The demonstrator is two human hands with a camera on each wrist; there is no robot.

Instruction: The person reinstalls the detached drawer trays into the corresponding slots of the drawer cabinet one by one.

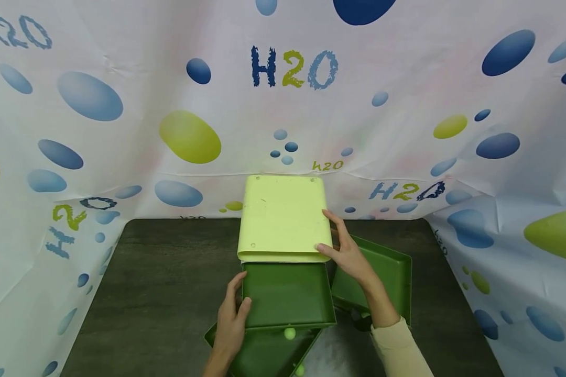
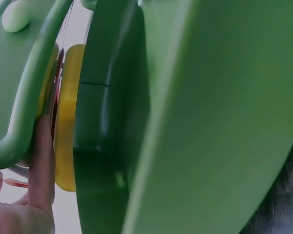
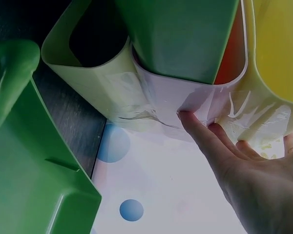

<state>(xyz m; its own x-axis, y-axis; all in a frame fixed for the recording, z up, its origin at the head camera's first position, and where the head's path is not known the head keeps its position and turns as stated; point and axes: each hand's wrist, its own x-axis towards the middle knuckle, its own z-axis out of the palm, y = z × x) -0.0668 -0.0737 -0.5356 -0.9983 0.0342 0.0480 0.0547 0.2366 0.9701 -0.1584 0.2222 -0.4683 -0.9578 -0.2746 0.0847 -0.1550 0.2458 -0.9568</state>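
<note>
A pale yellow-green casing [image 1: 283, 217] stands at the back middle of the dark table [image 1: 160, 283]. A dark green drawer [image 1: 287, 296] sticks out of its front toward me. My left hand [image 1: 233, 314] grips the drawer's left edge, thumb on top; in the left wrist view a finger [image 2: 39, 161] lies beside the green drawer [image 2: 195, 117]. My right hand [image 1: 346, 251] presses against the casing's right side with straight fingers. The right wrist view shows those fingers [image 3: 205, 136] touching the casing's pale shell [image 3: 102, 83] below the drawer [image 3: 185, 34].
A second green tray [image 1: 387, 272] lies to the right under my right forearm. A third green tray [image 1: 264, 353] sits at the near edge with a small pale ball [image 1: 290, 333] in it. Printed bubble-pattern sheets wall in the table on three sides.
</note>
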